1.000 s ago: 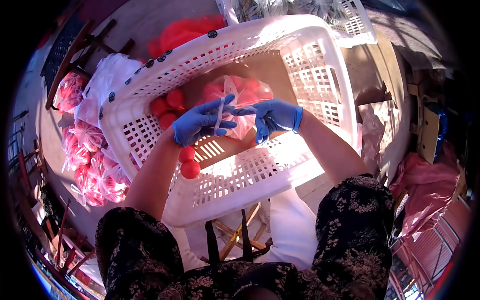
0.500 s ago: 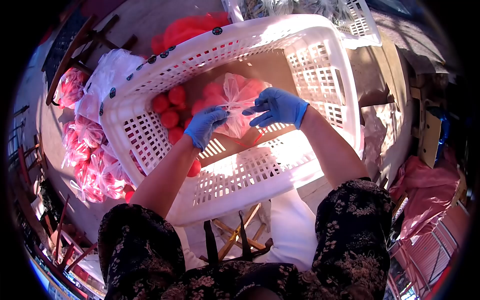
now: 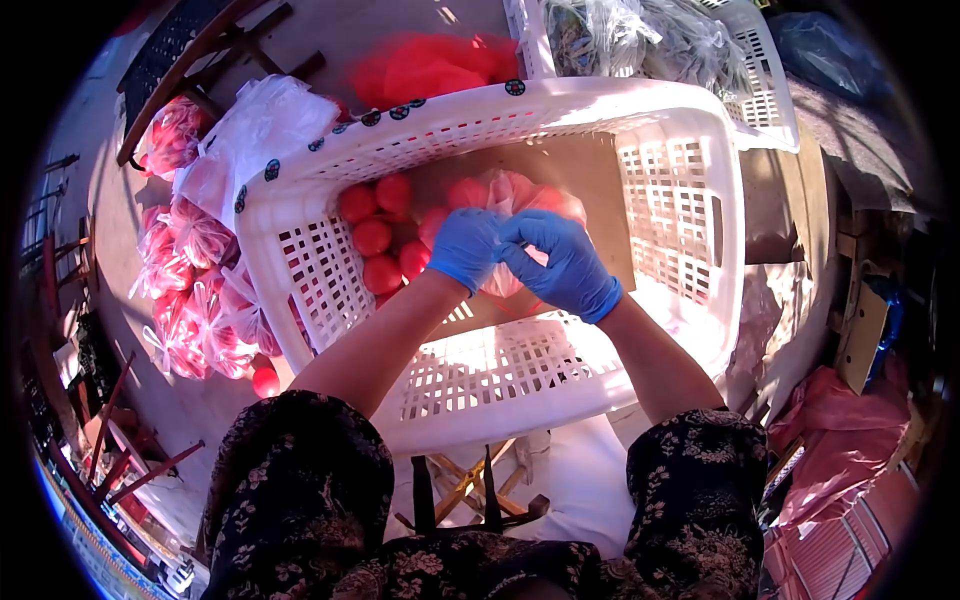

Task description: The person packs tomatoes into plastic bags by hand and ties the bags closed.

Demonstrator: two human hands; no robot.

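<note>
Inside a white plastic crate [image 3: 700,110] rests a clear plastic bag [image 3: 510,190] filled with round red fruits that look like tomatoes. My left hand [image 3: 465,248], in a blue glove, is closed on the gathered top of this bag. Pressed close beside it, my right hand [image 3: 565,265] wears the same kind of glove, its thumb and fingers pinched at the bag's top. Both hands cover the neck, so how it is twisted or tied is hidden. Loose red fruits [image 3: 371,237] lie to the left of the bag on the crate's brown floor.
Several filled bags [image 3: 195,325] of red fruits sit on the ground left of the crate, below white plastic bags [image 3: 265,125]. Red netting [image 3: 430,72] lies behind. A second white crate [image 3: 770,90] holds plastic-wrapped goods. Pink cloth [image 3: 835,430] hangs at right.
My hands have come together at the bag's neck. The right hand's spread fingers have curled into a pinch. The whole view has shifted, with the crate now lower and farther right.
</note>
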